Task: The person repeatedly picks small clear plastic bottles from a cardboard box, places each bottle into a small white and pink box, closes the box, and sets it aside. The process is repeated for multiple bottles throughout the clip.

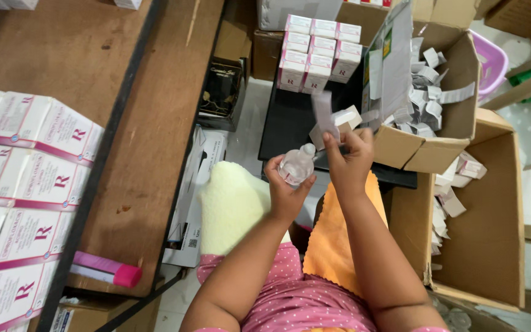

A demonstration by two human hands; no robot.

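Wooden worktop (124,123) on the left carries stacked white-and-pink boxes (19,184), with a pink marker (106,269) at its edge. At centre, over a yellow towel (232,206), the left hand (284,184) cups a small clear bottle (297,165), tilted toward the right hand (348,160), which pinches a paper slip (324,114). Beyond lie more boxes (318,52); cardboard cartons (456,117) of folded leaflets crowd the right.

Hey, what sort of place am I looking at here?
Probably a medicine packing workroom: stacked white-and-pink cartons, a cardboard box of folded paper leaflets, and a small clear bottle in the left hand.
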